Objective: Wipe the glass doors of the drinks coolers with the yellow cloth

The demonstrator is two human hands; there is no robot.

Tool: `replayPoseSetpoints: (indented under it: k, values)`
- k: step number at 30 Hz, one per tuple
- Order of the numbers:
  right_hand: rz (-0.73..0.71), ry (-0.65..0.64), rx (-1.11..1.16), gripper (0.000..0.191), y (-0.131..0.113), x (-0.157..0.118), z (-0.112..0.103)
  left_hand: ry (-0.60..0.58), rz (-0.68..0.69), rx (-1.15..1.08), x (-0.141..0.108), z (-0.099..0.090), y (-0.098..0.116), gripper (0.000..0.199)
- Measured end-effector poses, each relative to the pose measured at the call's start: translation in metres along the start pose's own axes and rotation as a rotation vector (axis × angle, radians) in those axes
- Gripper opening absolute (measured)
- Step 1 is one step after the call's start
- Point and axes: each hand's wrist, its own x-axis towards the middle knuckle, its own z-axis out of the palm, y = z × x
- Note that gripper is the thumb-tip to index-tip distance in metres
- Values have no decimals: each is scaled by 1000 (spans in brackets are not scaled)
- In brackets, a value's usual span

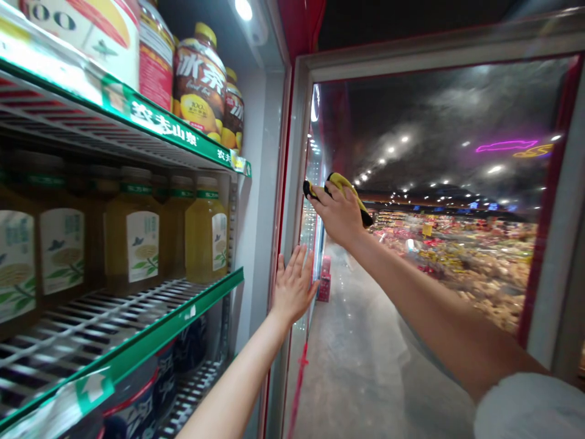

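The glass door was behind both hands, its bottom cut off. Left of the hands, the shelves ran out of view, and the lowest bottles were mostly hidden. The left hand was empty and open by the door's edge. The right hand held the cloth at the glass, partly covering it.

Toward two o'clock, your cloth is yellow with black patches, and the neon sign glows purple and yellow. At nine, your yellowish bottle wears a white, green-leafed label; at ten, white characters pattern the green shelf strip.
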Motion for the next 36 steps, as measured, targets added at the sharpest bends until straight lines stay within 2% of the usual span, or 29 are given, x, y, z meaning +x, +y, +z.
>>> replayPoseSetpoints:
  k: [3, 6, 10, 13, 15, 17, 18, 20, 24, 27, 29, 31, 33, 36]
  values:
    - [-67, -1, -36, 35, -17, -15, 11, 16, -1, -6, 2, 1, -1, 76]
    - [-102, 1, -33, 36, -19, -10, 16, 26, 15, -10, 6, 1, -2, 77]
    - [75, 33, -32, 41, -5, 12, 5, 53, 24, -6, 14, 3, -2, 81]
    - [224, 24, -52, 42, -14, 1, 1, 83, 27, -11, 17, 4, -2, 83]
    - [177, -30, -67, 41, -26, -13, 2, 103, 26, -22, 18, 5, -1, 84]
    - [57, -84, -75, 38, -30, -20, 3, 121, 33, -38, 22, 5, -1, 84]
    - [17, -94, -82, 37, -27, -20, 1, 132, 39, -45, 25, 6, 0, 84]
    - [33, -63, -106, 38, -12, -14, -6, 157, 49, -57, 33, 6, 1, 85]
    - [257, 101, -161, 39, 26, -16, -24, 203, 64, -71, 47, 8, 6, 84]
    - [389, 178, -192, 41, 26, -41, -24, 204, 78, -86, 52, 7, 12, 84]
    - [348, 142, -191, 42, 17, -54, -21, 195, 92, -93, 56, 5, 17, 85]
    - [242, 69, -181, 43, 15, -53, -22, 194, 116, -96, 63, 4, 23, 86]
    - [178, 24, -188, 43, 28, -41, -30, 208, 138, -100, 73, 2, 29, 86]
    - [229, 63, -236, 44, 66, -28, -51, 226, 158, -105, 87, 0, 36, 86]
